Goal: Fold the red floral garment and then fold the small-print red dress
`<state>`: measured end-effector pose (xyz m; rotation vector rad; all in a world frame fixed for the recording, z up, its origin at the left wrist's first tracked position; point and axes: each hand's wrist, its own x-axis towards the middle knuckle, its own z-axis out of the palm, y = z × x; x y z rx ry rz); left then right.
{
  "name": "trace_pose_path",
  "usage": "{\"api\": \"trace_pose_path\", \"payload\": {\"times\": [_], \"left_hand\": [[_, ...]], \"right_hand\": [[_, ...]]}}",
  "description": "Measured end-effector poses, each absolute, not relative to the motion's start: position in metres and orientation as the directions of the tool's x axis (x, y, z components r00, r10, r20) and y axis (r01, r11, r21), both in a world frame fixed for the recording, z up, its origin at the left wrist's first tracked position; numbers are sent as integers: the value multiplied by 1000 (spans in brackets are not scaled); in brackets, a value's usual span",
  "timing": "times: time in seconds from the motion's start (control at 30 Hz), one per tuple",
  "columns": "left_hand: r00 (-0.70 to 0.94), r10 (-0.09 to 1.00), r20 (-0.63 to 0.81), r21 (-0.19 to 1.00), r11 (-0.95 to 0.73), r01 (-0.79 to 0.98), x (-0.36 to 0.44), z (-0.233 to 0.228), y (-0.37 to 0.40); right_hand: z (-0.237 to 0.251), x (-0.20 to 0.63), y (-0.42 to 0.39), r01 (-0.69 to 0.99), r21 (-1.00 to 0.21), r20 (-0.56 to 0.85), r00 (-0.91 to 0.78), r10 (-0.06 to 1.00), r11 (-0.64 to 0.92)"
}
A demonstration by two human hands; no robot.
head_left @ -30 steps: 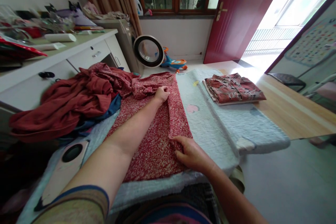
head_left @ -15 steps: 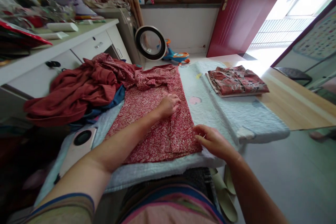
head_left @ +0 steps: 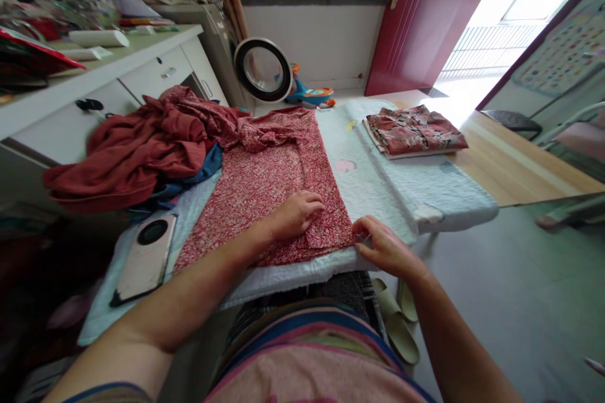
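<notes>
The red, white-speckled thin cotton garment (head_left: 269, 186) lies spread flat on the pale blue quilted pad (head_left: 378, 186) covering the tabletop, its near edge by the person's waist. The left hand (head_left: 295, 214) rests palm down on it, fingers loosely curled, holding nothing. The right hand (head_left: 382, 245) pinches the near right hem corner. The cloth looks light, limp and crease-prone, best taken at hems and corners. No writing is readable.
</notes>
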<state>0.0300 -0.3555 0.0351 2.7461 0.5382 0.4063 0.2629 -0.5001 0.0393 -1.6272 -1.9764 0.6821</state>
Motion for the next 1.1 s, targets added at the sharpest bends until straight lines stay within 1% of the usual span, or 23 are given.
{"api": "trace_pose_path", "payload": {"times": [0.1, 0.17, 0.3, 0.5, 0.6, 0.8, 1.0, 1.1], "left_hand": [[927, 335, 167, 482, -848, 220, 18, 39, -369], [934, 322, 152, 517, -831, 202, 11, 40, -374], [926, 344, 155, 540, -815, 212, 3, 38, -380], [908, 370, 198, 532, -819, 217, 0, 28, -387], [885, 399, 240, 563, -800, 208, -1, 25, -390], [792, 541, 284, 628, -729, 273, -4, 29, -397], [780, 572, 253, 629, -710, 317, -6, 29, -400], [762, 592, 262, 634, -701, 326, -7, 29, -399]], "right_hand": [[37, 260, -506, 759, -624, 91, -168, 982, 188], [35, 258, -507, 766, -616, 100, -153, 983, 182], [31, 256, -504, 768, -619, 106, -127, 986, 166], [27, 252, -506, 765, -627, 138, -76, 988, 147], [26, 250, -508, 776, -616, 153, -50, 987, 135], [27, 245, -508, 790, -600, 178, -22, 984, 126], [21, 240, -507, 830, -544, 188, -21, 982, 122], [19, 239, -506, 828, -550, 192, -3, 981, 110]]}}
